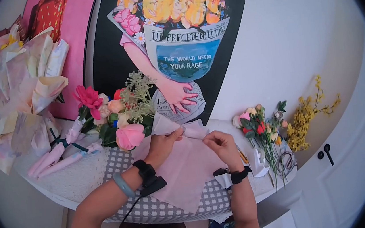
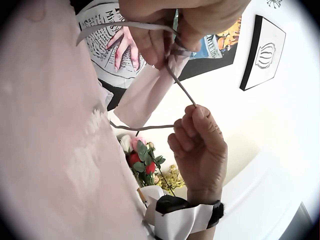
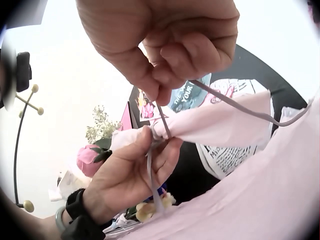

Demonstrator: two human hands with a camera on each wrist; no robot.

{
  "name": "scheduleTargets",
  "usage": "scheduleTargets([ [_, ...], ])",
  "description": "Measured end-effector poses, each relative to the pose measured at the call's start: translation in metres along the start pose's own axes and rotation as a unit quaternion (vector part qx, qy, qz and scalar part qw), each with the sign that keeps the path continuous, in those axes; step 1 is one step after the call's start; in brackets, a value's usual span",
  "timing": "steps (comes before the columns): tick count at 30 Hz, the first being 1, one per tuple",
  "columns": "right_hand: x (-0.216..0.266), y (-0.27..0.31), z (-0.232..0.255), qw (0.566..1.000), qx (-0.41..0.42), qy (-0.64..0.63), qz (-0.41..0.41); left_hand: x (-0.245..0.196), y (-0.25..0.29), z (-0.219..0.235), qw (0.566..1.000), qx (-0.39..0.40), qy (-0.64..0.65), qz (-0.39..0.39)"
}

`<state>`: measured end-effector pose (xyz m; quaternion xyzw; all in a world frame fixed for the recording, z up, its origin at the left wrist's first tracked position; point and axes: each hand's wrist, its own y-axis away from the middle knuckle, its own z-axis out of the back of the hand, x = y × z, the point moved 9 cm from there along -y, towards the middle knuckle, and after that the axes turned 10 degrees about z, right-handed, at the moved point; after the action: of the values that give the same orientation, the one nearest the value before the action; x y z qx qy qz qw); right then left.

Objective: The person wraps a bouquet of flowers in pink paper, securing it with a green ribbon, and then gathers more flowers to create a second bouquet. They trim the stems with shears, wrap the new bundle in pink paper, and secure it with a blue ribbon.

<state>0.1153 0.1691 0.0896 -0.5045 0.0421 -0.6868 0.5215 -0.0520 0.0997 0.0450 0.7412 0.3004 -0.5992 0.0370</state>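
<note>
Pale pink wrapping paper [image 1: 188,167] hangs from a gathered neck that the left hand [image 1: 164,146] pinches, thumb and fingers around it. In the right wrist view the left hand [image 3: 131,170] grips the gathered paper [image 3: 220,122], where a thin grey-mauve ribbon [image 3: 162,120] is wound. The right hand [image 1: 222,147] is just to the right, fingers curled. In the left wrist view the right hand [image 2: 200,145] pinches the ribbon [image 2: 181,89] taut between thumb and fingers, away from the neck. Another length of ribbon trails loose beside the left hand [image 2: 175,25].
A small wrapped bouquet [image 1: 61,149] and larger cream-wrapped one [image 1: 19,86] lie left. Pink and white flowers [image 1: 130,136] sit behind the left hand. Loose stems [image 1: 267,140], yellow sprigs [image 1: 298,130] and a white tape dispenser [image 1: 259,163] are at right. A painting [image 1: 109,55] leans behind.
</note>
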Motion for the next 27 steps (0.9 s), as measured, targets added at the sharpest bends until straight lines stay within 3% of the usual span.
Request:
scheduleTargets([
  [5, 0.045, 0.0, 0.007, 0.985, -0.053, 0.068, 0.147, 0.01, -0.001, -0.013, 0.994, 0.061, -0.093, 0.013],
  [11, 0.081, 0.011, -0.034, 0.941, 0.048, 0.146, 0.301, 0.008, 0.003, -0.012, 0.993, 0.047, -0.105, 0.021],
  [14, 0.085, 0.012, -0.031, 0.939, 0.024, 0.133, 0.315, 0.009, 0.006, -0.014, 0.993, 0.053, -0.101, 0.019],
  [17, 0.063, 0.006, 0.002, 0.965, -0.092, 0.126, 0.21, 0.009, 0.006, -0.011, 0.996, 0.023, -0.086, 0.013],
  [20, 0.044, 0.001, 0.019, 0.983, -0.121, 0.095, 0.101, 0.0, 0.006, -0.015, 0.996, 0.037, -0.082, -0.011],
  [27, 0.012, -0.002, 0.027, 0.983, -0.149, 0.061, 0.087, -0.014, 0.014, -0.036, 0.98, 0.143, -0.123, -0.069],
])
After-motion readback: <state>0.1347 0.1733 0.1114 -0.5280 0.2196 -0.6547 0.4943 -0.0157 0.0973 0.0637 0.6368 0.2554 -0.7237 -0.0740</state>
